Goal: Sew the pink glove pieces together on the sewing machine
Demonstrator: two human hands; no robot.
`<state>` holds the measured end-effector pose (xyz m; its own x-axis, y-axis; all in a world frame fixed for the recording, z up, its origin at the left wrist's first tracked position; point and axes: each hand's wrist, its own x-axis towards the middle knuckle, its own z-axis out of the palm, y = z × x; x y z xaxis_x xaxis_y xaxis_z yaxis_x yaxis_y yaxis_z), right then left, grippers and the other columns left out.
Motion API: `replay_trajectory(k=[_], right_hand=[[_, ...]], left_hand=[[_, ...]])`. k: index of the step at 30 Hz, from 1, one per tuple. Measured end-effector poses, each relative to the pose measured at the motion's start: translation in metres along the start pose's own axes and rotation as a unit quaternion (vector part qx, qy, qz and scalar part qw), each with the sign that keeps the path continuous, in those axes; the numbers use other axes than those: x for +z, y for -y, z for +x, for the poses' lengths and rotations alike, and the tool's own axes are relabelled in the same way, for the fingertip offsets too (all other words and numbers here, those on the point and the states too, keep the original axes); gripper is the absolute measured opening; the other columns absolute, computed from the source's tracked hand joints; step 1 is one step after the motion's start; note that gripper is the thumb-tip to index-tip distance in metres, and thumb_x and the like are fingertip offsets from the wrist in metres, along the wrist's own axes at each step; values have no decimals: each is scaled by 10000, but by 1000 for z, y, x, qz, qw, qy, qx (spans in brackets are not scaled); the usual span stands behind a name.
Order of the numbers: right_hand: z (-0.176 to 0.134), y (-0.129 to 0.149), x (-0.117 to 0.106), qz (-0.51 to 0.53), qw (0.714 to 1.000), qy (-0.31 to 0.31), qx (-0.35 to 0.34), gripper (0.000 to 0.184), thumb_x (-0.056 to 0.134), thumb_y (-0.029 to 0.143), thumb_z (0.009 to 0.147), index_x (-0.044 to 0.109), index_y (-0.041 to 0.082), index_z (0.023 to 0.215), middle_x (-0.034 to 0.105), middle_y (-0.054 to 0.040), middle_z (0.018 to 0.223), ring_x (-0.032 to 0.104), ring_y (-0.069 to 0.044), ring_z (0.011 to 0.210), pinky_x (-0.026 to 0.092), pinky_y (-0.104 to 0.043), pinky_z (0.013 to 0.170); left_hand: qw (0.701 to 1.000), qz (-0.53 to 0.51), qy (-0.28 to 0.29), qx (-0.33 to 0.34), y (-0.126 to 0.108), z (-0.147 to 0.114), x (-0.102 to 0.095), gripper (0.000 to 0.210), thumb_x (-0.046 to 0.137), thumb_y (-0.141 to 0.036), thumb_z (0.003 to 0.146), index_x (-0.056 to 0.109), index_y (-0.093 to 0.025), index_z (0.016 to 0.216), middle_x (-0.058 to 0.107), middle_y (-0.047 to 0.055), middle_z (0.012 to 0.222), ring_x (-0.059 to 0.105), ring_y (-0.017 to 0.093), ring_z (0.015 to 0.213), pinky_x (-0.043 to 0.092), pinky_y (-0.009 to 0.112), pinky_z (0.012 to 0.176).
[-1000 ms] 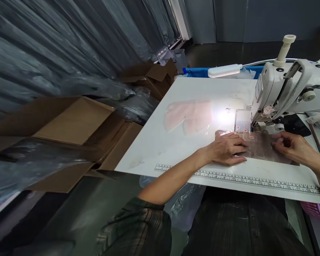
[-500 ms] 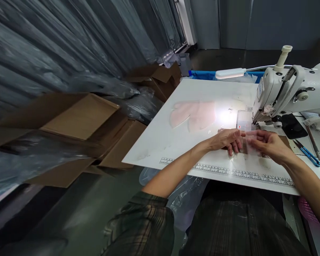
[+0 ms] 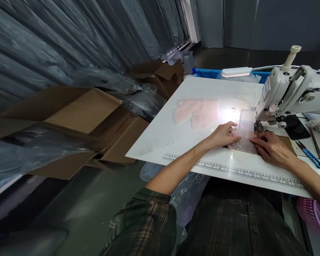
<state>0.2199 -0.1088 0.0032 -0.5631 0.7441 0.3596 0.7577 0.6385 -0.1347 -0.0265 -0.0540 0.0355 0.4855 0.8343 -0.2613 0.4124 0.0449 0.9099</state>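
A clear plastic sheet (image 3: 244, 144) with small red marks lies on the white table under the lamp's glow, beside the needle area of the sewing machine (image 3: 280, 92). My left hand (image 3: 222, 136) grips the sheet's left edge, thumb on top and index finger stretched toward the machine; its other fingers are partly hidden. At the right edge, just in front of the presser foot, my right hand (image 3: 274, 148) holds the sheet with its fingertips close together. Whether the sheet is under the presser foot I cannot tell.
Pale pink pieces (image 3: 198, 113) lie left on the table. A printed ruler (image 3: 237, 172) runs along its front edge. Blue thread snips (image 3: 309, 154) and a black phone (image 3: 298, 127) lie at right. Open cardboard boxes (image 3: 82, 110) stand left; a pink basket (image 3: 309, 211) is below right.
My hands were close together over the sheet, the right one blurred; now they are apart at its two sides. The sheet lies flatter, showing more red marks. The view has shifted slightly.
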Motion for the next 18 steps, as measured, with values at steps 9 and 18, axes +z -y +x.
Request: replay_trajectory(k=[9,18], right_hand=[[9,-21,0,121,991,4,50,354,455,335,983,751,240,1153,643,-101,959,645,-222,871,578,-400,791],[1,-20,9,83,996,-19,21,373,454,364,999,748,235,1191,619,-129,994,609,-253,918,560,-435,810]], left_hand=[[998,11,-47,40,3,6,-3,616,791,-124,806,504,-105,1350,669,-24,756,613,82,562,520,204,502],[999,31,-5,-41,-6,1,-9,443,636,-168,956,494,-99,1370,631,-29,640,576,77,474,443,199,432]])
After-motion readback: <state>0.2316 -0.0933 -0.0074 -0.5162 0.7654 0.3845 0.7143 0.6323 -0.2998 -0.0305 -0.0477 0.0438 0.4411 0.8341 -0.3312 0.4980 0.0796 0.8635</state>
